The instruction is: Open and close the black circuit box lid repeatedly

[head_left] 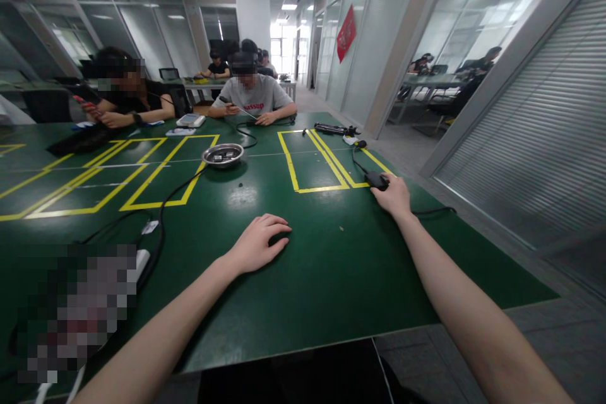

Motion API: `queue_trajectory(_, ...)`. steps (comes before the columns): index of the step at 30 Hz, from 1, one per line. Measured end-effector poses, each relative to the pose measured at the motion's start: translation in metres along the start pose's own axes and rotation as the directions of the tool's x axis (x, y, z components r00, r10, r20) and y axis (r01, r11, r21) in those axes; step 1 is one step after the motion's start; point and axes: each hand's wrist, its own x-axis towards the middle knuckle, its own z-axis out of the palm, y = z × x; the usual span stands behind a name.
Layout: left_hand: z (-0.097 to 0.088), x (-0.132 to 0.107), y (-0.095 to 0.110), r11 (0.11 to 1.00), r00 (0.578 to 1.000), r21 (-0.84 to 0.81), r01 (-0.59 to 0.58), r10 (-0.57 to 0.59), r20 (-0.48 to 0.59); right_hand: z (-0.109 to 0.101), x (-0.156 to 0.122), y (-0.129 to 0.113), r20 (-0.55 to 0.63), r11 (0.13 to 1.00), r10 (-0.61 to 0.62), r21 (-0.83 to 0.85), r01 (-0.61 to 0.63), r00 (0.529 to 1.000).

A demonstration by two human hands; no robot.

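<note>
My right hand grips a black power adapter near the table's right side, with the thumb and fingers around its near end. One cable leads from it toward the back, and another black cord lies to the right of my wrist. My left hand rests on the green tabletop with nothing in it, its fingers slightly bent and the thumb apart from them.
A metal bowl holding small metallic pieces stands left of centre. Yellow tape marks rectangles on the table. A folded black tripod lies at the back right. Two people sit across the table, one holding a thin tool. Cables run along the left.
</note>
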Motion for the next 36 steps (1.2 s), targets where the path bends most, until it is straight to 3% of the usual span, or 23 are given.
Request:
queue_trajectory(7,0.002,0.001,-0.003,0.999,1.000,0.023,-0.022,0.022,-0.018,0.003,0.002,0.002,-0.078,0.994,0.092,0.061,-0.087,0.993)
queue_trajectory(16,0.004,0.000,-0.007,1.000,0.999,0.008,-0.028,0.028,-0.023,0.000,0.002,0.002,-0.076,0.984,0.161,0.090,-0.154,0.984)
queue_trajectory(23,0.003,0.000,-0.005,1.000,1.000,0.015,-0.023,0.023,-0.012,-0.010,-0.005,-0.007,-0.071,0.993,0.117,0.042,-0.115,0.991)
queue_trajectory(30,0.003,0.000,-0.005,0.999,1.000,0.018,-0.027,0.027,-0.012,-0.017,-0.003,-0.010,0.012,0.960,0.274,0.062,-0.275,0.962)
queue_trajectory(36,0.003,0.001,-0.003,0.999,0.999,0.030,-0.037,0.038,-0.017,-0.021,0.002,-0.006,0.085,0.952,0.297,0.048,-0.301,0.951)
